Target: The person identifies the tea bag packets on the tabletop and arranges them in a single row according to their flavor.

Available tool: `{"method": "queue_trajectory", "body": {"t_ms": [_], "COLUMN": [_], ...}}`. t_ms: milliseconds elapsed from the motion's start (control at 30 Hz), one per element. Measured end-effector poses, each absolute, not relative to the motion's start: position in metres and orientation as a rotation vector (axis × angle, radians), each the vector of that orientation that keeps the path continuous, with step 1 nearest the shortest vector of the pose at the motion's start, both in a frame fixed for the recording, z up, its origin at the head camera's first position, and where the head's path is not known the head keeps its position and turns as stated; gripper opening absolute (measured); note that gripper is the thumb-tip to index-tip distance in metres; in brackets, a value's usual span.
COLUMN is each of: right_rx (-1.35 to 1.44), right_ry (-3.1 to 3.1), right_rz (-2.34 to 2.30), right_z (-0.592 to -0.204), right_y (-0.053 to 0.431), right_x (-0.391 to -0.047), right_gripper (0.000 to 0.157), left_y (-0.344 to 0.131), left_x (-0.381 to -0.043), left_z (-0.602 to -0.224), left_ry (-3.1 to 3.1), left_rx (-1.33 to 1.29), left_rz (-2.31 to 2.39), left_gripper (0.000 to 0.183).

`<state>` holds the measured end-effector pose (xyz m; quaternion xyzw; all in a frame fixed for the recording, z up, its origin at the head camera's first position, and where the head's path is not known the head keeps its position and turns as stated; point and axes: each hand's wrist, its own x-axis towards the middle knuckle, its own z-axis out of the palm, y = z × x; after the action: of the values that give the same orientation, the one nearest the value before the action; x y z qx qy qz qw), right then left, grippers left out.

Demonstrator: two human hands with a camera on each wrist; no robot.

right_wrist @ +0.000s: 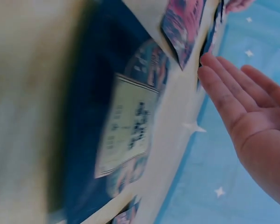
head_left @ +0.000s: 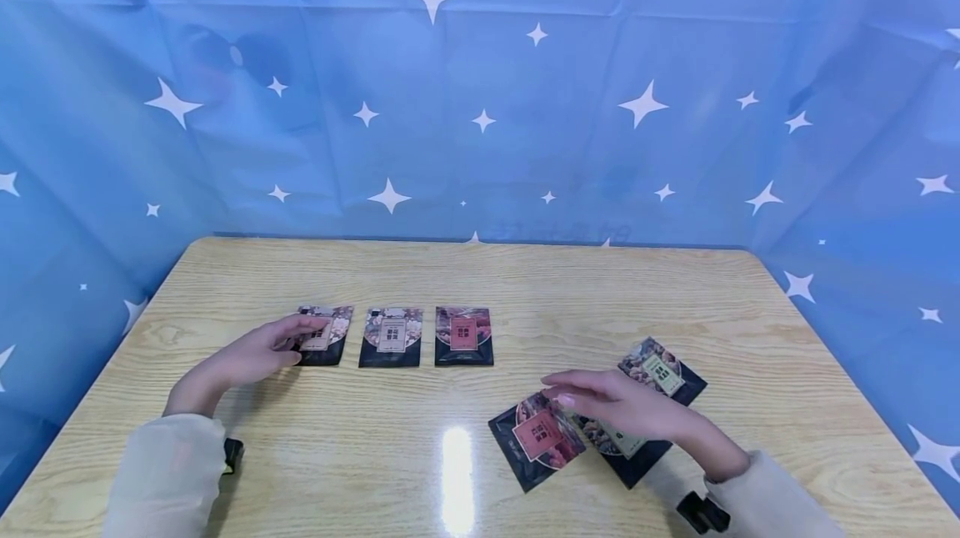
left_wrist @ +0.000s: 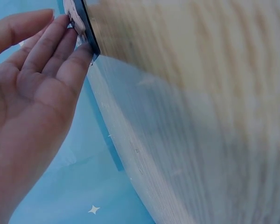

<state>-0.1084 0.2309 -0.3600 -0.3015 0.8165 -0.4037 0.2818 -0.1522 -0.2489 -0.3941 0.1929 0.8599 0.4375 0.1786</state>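
Note:
At the left end of a row, my left hand [head_left: 258, 348] touches the floral packet [head_left: 322, 354] with its fingertips. In the left wrist view, the fingers of that hand [left_wrist: 42, 79] are extended at the packet's edge. My right hand [head_left: 622, 400] is held over the packets on the right, fingers loosely extended and nothing gripped. Under its fingertips lies a tilted packet with a pink label [head_left: 536, 442]. A packet with a pale green label [right_wrist: 126, 126] lies below the palm, partly hidden by the hand in the head view.
Beside the left packet lie a floral packet [head_left: 391, 339] with a pale label and a packet with a pink label [head_left: 463, 338], both straight. Farther right is a slanted green-label packet [head_left: 663, 371]. A blue star-patterned cloth [head_left: 480, 62] hangs behind the wooden table [head_left: 360, 455].

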Motion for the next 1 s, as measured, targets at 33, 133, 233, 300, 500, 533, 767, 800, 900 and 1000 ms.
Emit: {"method": "queue_trajectory", "body": {"t_ms": [33,133,233,300,500,533,767,800,900,1000], "right_rx": [-0.814,-0.861,-0.885,-0.875,-0.834,-0.845,-0.854,-0.84,-0.811,-0.803], "right_ry": [2.188,2.181,2.144,2.12,2.164,2.187,2.229,2.218,2.197,2.193], "right_rz": [-1.083,-1.088,-1.105,-1.108,-1.061,-1.044,-0.973,-0.979,-1.006,-1.027], "right_z": [-0.361,-0.365,-0.368,-0.369,-0.371,-0.371,-0.372,-0.371,-0.371,-0.369], "right_y": [0.233,0.238,0.24,0.241,0.238,0.237,0.227,0.225,0.221,0.221], "right_x": [-0.106,-0.098,-0.09,-0.087,-0.086,-0.087,-0.101,-0.103,-0.105,-0.104], "right_gripper": [0.046,0.044,0.045,0.046,0.048,0.047,0.046,0.046,0.046,0.046], "left_y": [-0.249,-0.249,-0.249,-0.249,-0.25,-0.25,-0.249,-0.249,-0.249,-0.25], "left_x": [-0.152,-0.152,-0.152,-0.153,-0.153,-0.153,-0.151,-0.151,-0.152,-0.152], "left_z": [-0.394,-0.394,-0.395,-0.395,-0.396,-0.396,-0.395,-0.395,-0.395,-0.394], "left_ry": [2.434,2.441,2.445,2.445,2.445,2.444,2.444,2.445,2.443,2.445], "left_rx": [0.546,0.548,0.549,0.548,0.553,0.554,0.539,0.538,0.54,0.544], "left_rz": [1.235,1.228,1.222,1.221,1.218,1.218,1.216,1.215,1.217,1.215], "left_gripper": [0.052,0.051,0.051,0.05,0.05,0.05,0.05,0.05,0.05,0.05]}}
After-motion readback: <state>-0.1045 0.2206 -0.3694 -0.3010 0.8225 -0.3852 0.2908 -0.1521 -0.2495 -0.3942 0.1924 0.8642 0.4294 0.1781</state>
